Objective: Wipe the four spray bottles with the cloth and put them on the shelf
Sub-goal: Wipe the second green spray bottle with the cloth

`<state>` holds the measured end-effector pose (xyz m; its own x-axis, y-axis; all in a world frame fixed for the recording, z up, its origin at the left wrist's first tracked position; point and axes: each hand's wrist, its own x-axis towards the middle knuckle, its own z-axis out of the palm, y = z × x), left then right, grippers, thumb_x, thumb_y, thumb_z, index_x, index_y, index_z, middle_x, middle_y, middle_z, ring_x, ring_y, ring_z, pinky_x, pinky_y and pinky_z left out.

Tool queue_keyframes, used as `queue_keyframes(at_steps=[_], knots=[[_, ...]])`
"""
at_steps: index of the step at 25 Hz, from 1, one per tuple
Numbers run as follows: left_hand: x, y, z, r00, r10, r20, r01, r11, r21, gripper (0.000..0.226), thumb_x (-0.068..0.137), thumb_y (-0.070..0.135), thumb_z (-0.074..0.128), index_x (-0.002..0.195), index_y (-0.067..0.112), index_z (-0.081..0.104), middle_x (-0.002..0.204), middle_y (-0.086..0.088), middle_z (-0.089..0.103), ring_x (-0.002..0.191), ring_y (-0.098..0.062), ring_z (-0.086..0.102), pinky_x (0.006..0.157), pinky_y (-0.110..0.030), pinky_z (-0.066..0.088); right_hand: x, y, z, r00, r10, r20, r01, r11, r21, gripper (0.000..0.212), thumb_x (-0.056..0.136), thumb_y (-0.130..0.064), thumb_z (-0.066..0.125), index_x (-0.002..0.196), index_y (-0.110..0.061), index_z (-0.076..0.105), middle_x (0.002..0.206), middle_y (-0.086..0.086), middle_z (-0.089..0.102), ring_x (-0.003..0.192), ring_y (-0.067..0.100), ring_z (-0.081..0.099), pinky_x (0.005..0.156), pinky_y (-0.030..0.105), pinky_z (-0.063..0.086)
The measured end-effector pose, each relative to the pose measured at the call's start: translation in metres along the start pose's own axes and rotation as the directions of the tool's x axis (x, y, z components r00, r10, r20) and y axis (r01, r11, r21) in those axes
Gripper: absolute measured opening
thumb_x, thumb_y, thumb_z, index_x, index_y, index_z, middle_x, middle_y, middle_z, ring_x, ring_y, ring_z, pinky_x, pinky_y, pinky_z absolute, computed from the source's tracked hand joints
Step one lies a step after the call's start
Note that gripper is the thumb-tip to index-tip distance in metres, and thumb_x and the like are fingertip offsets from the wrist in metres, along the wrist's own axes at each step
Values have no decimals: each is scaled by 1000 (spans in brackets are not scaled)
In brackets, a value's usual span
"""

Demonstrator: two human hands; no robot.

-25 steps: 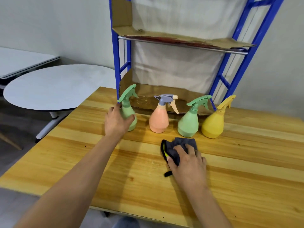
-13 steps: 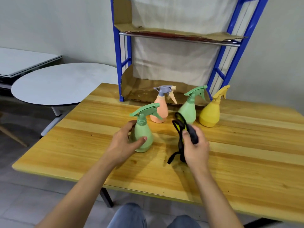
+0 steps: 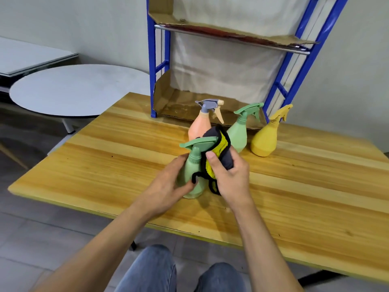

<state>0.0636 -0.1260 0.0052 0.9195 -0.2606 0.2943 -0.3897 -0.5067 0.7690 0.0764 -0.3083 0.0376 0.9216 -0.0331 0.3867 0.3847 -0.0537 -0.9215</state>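
Note:
My left hand [image 3: 168, 190] grips a light green spray bottle [image 3: 194, 167] near the middle of the wooden table [image 3: 105, 165]. My right hand [image 3: 229, 175] holds a grey and yellow cloth [image 3: 216, 148] pressed against the bottle's right side and trigger head. Behind stand a peach bottle with a grey trigger [image 3: 201, 123], a second green bottle [image 3: 240, 131] and a yellow bottle [image 3: 266, 138], all upright on the table. The blue metal shelf [image 3: 151, 60] rises at the table's back, its levels lined with cardboard [image 3: 179, 106].
A round grey table [image 3: 73, 89] stands to the left, beyond the wooden table's edge, with a second grey tabletop [image 3: 25, 57] behind it. My knees in jeans [image 3: 151, 270] show below the table's front edge. The floor is tiled.
My left hand drew the left green bottle away from the row toward me. My right hand lifted the cloth off the table and brought it against that bottle.

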Motion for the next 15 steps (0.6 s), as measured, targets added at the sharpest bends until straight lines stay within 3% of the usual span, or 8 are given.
queue_keyframes(at_steps=[2,4,8,12,15], knots=[[-1,-4,1,1000,11,-3,-11,1000,16,62,96,26,69,151,20,40,143,7,55,128,-3,52,109,-26,43,0,4,-3,999,-55,1,54,981,-187,24,94,-31,69,115,-22,68,98,-4,75,94,15,69,83,36,55],[-3,-7,1,1000,-2,2,2,1000,23,65,97,29,67,154,24,35,147,15,47,130,3,47,108,-14,37,0,10,-13,995,-91,39,99,925,-367,27,94,-46,64,107,-23,68,88,-1,71,84,21,65,75,43,54],[-2,-6,4,1000,-21,14,21,999,26,68,98,33,65,156,24,31,146,19,40,130,8,39,103,1,26,0,7,-34,971,-212,109,237,795,-559,36,97,-50,56,88,-16,60,73,-4,57,68,15,54,60,38,45],[0,-8,4,999,-29,28,29,999,-15,68,98,36,64,156,29,30,146,20,43,131,6,41,105,-6,30,-4,9,-42,956,-258,137,283,706,-649,23,100,-45,52,88,-25,52,73,-16,51,66,3,51,60,24,40],[-2,-14,3,999,-45,26,46,998,-35,68,98,39,64,156,32,29,146,21,43,132,4,44,109,-16,35,-16,19,-55,973,-228,-23,156,733,-662,41,101,-54,44,92,-16,58,75,-6,57,68,16,54,62,40,46]])
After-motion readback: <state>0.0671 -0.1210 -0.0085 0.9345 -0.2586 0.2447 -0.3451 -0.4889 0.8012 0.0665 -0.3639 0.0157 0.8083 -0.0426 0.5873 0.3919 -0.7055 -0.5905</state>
